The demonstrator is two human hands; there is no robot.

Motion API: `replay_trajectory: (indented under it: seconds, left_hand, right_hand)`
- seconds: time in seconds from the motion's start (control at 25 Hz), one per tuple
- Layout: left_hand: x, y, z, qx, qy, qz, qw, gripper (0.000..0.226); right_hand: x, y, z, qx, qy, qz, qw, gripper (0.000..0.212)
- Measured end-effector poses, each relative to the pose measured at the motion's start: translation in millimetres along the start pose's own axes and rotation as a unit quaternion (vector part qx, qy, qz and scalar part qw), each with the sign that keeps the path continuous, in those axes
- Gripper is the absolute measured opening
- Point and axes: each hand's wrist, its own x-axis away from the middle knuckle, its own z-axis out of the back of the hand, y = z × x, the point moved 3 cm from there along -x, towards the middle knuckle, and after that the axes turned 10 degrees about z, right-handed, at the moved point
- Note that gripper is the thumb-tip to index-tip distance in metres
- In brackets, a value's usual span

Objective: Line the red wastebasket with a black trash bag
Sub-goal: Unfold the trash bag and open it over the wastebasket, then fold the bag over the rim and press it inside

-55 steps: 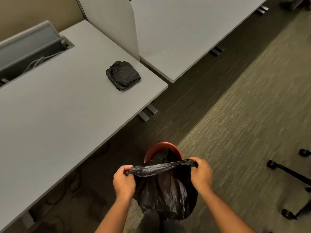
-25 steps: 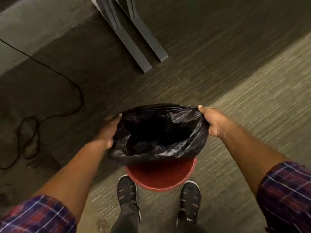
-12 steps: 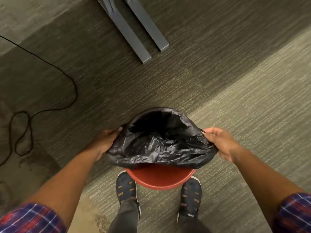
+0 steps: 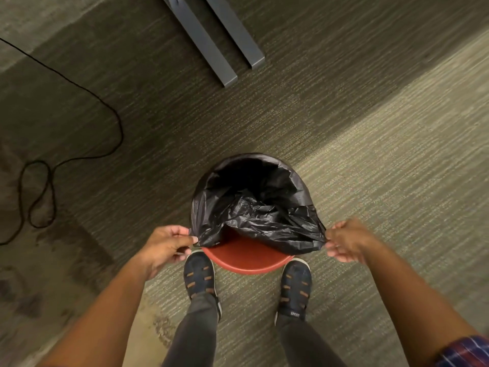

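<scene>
wastebasket point(image 4: 247, 260) mostly hidden by trash bag point(image 4: 254, 207), hands pinching edges

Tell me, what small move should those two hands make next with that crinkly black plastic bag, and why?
Probably draw the near edge of the crinkly black plastic bag toward the feet and down over the round red wastebasket. The far rim is already covered, the near red rim still shows bare, and the left hand and right hand each pinch a near corner.

- Wastebasket point(image 4: 247, 260) on floor point(image 4: 370, 181), just ahead of 2 shoes point(image 4: 200, 274).
- Bag point(image 4: 254, 207) in wastebasket, over far rim.
- Cable point(image 4: 79, 123) far left; desk feet point(image 4: 211, 43) behind.
</scene>
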Motion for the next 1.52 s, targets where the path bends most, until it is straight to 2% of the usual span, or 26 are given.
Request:
replay_trajectory:
  seconds: [0.12, 0.24, 0.36, 0.48, 0.56, 0.64, 0.8, 0.96, 1.16, 1.28, 1.36, 1.52]
  left_hand:
    - [10, -13, -8, 0.060, 0.032, 0.026, 0.997, 0.007]
    - [12, -20, -18, 0.214, 0.047, 0.045, 0.975, 0.012]
    - [10, -25, -28, 0.387, -0.002, 0.079, 0.918, 0.020]
    - [13, -32, -38, 0.460, -0.043, 0.089, 0.882, 0.024]
    - [14, -38, -45, 0.462, -0.062, 0.061, 0.883, 0.037]
    - [15, -42, -51, 0.436, -0.071, 0.021, 0.897, 0.040]
    - [13, -45, -61, 0.406, -0.093, -0.020, 0.909, 0.051]
    - [-4, -60, -66, 0.389, -0.029, -0.026, 0.920, 0.030]
    - [-19, -62, -75, 0.439, 0.011, -0.009, 0.899, 0.031]
    - [-39, -57, -80, 0.457, 0.003, -0.002, 0.889, 0.049]
    - [-50, -50, -80, 0.457, 0.007, -0.015, 0.890, 0.055]
    - [-62, -39, -72, 0.408, 0.032, -0.050, 0.911, 0.037]
  right_hand:
    - [4, 15, -8, -0.035, 0.042, -0.039, 0.998, 0.016]
    - [5, 31, -17, -0.155, 0.103, -0.063, 0.981, 0.026]
    - [10, 42, -40, -0.364, 0.074, -0.099, 0.923, 0.034]
    - [21, 49, -59, -0.506, 0.072, -0.114, 0.852, 0.033]
    - [27, 52, -71, -0.566, 0.073, -0.116, 0.813, 0.030]
    - [30, 55, -84, -0.589, 0.062, -0.123, 0.797, 0.033]
    - [32, 53, -104, -0.591, 0.038, -0.096, 0.800, 0.039]
    - [30, 56, -120, -0.562, 0.035, -0.055, 0.824, 0.035]
    - [12, 58, -134, -0.503, 0.038, -0.026, 0.863, 0.030]
    - [-2, 57, -144, -0.464, 0.044, -0.018, 0.884, 0.034]
    - [-15, 56, -147, -0.464, 0.049, -0.005, 0.884, 0.033]
    - [-38, 46, -145, -0.486, 0.057, 0.006, 0.872, 0.029]
